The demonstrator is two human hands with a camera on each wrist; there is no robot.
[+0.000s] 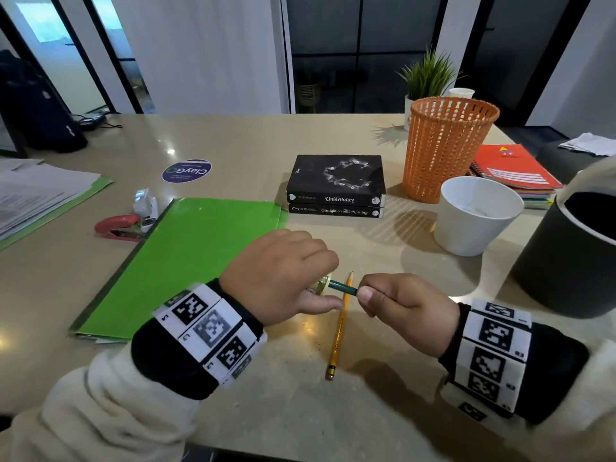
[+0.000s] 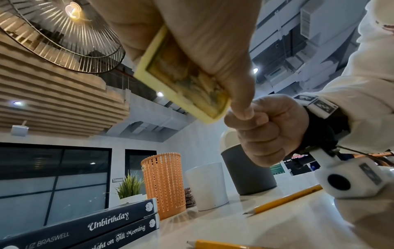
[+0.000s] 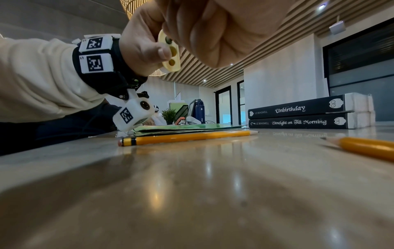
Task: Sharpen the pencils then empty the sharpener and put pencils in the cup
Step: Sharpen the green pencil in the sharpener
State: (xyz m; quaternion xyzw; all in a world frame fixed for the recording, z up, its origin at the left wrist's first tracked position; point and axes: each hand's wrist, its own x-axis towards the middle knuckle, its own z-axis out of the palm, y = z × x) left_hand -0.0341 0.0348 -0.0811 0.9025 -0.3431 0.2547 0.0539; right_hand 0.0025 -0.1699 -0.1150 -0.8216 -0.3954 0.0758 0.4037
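The left hand (image 1: 283, 278) grips the yellow sharpener (image 2: 183, 75) with fingers curled round its body — this steadies it above the table (image 1: 383, 411) while its holed face points toward the right hand (image 1: 403, 305). The right hand's fingers are closed round a green pencil (image 1: 341, 287), whose tip sits in a hole of the sharpener; the grip close to the sharpener probably serves turning. Shavings show through the sharpener's clear side, so emptying remains to be done. A yellow pencil (image 1: 340, 328) lies on the table directly below the sharpener. The white cup (image 1: 476, 216) stands beyond the sharpener, to its right, near the orange basket (image 1: 446, 148).
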